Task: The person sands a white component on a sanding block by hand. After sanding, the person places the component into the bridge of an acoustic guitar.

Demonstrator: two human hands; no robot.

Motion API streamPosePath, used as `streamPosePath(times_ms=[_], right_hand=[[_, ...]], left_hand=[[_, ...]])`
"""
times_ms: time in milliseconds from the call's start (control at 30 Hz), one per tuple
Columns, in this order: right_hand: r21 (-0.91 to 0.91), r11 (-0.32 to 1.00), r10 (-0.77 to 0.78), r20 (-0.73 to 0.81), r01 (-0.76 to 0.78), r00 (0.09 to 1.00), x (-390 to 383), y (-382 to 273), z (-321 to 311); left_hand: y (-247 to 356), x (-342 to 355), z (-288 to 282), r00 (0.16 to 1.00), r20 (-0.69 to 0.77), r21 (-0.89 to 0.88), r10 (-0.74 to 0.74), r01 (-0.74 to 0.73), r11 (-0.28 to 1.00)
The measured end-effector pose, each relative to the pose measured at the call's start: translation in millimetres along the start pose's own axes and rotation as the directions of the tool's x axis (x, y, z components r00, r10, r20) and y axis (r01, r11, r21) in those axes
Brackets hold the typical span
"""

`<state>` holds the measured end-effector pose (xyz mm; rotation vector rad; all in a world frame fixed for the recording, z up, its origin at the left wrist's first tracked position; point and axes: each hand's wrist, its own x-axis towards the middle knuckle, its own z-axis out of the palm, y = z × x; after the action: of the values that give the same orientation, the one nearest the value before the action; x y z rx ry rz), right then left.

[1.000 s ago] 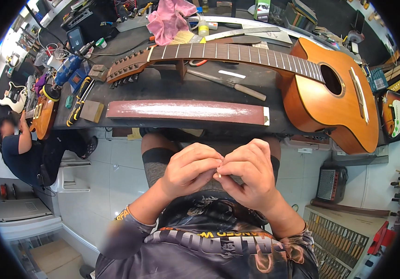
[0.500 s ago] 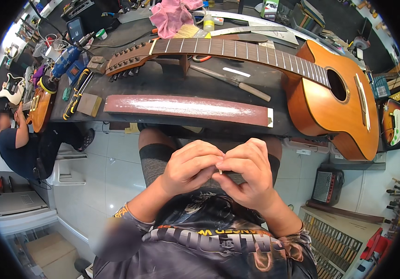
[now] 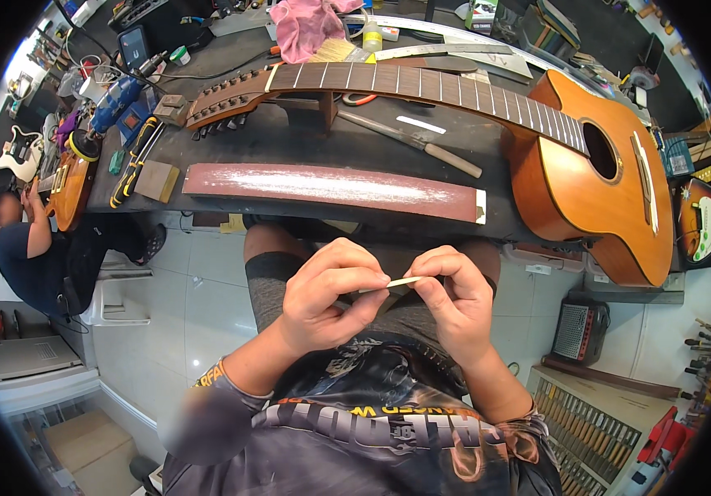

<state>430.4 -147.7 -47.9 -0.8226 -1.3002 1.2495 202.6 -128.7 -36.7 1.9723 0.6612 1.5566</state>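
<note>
My left hand (image 3: 330,293) and my right hand (image 3: 453,306) are over my lap, below the bench edge, pinching a thin pale strip (image 3: 403,282) between thumbs and fingers. Beyond them on the bench lies a long red sanding board (image 3: 330,188) with white dust along its middle. An acoustic guitar (image 3: 558,207) rests on the bench at the right, its neck on a wooden support (image 3: 324,116). A file's wooden handle (image 3: 450,159) sticks out beneath the neck, beside a small white strip (image 3: 421,124).
Screwdrivers (image 3: 134,165), a small block (image 3: 157,182) and a blue drill (image 3: 124,107) lie at the left. A pink cloth (image 3: 306,29) and brush (image 3: 335,51) sit at the back. A co-worker (image 3: 29,252) holds an electric guitar (image 3: 70,194) at far left.
My hands have drawn slightly apart and turned, so the pale strip now lies crosswise and shows between my fingertips. The bench appears slightly higher in the view.
</note>
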Motion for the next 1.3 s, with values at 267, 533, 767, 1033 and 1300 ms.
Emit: streamPosePath(times_ms=[267,533,767,1033,1300], right_hand=[[-0.042,0.999,0.000,0.008,0.000,1.000,-2.9,3.0,-3.8],[0.108,0.985,0.122,0.139,-0.137,0.983,-3.5,12.2,-5.7],[0.226,0.940,0.202,0.235,-0.256,0.951,-9.9,23.1,0.2],[0.212,0.944,0.215,0.182,-0.251,0.960,-13.5,25.3,8.9],[-0.490,0.868,-0.080,0.032,0.086,0.996,25.2,-4.4,1.7]], left_hand=[[-0.4,-3.0,2.0,0.999,-0.009,-0.053,-0.038,0.037,0.998],[-3.2,-0.6,7.4,0.998,0.020,-0.144,-0.052,0.054,0.988],[-3.5,-5.7,13.9,0.997,0.033,-0.094,-0.066,0.069,0.993],[-3.7,-7.4,18.5,0.977,-0.020,-0.135,-0.213,0.209,0.969],[-27.0,72.5,-25.2,0.947,0.299,0.436,-0.113,-0.031,0.899]])
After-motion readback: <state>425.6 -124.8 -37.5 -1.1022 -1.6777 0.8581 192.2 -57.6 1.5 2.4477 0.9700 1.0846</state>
